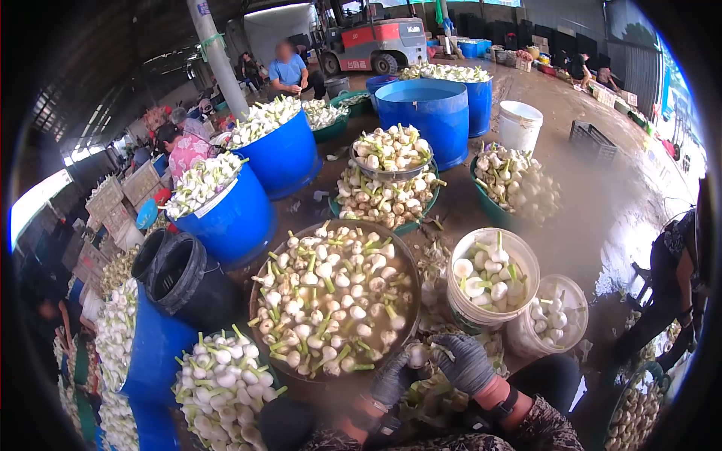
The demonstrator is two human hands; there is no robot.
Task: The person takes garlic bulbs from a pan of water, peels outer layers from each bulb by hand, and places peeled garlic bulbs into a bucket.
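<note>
Both my hands wear grey gloves and are close together in front of my lap. My left hand (392, 378) is closed around a garlic bulb (418, 354). Just beside the bulb, my right hand (465, 364) has its fingers curled in a pinch; whatever they grip is too small to make out. Ahead on the left stands a wide basin (253, 319) of garlic bulbs in murky water. A white bucket (460, 301) with peeled bulbs is beyond my right hand, and a second translucent bucket (519, 334) of bulbs stands beside it. Leafy peelings (432, 402) lie below my hands.
Heaped white bulbs (226, 387) sit left of my knee. Blue tubs (226, 225) of garlic, black buckets (177, 282) and a water-filled blue barrel (425, 124) stand around. A red forklift (376, 41) is behind. A person (287, 71) sits at the back; another (677, 278) is at right.
</note>
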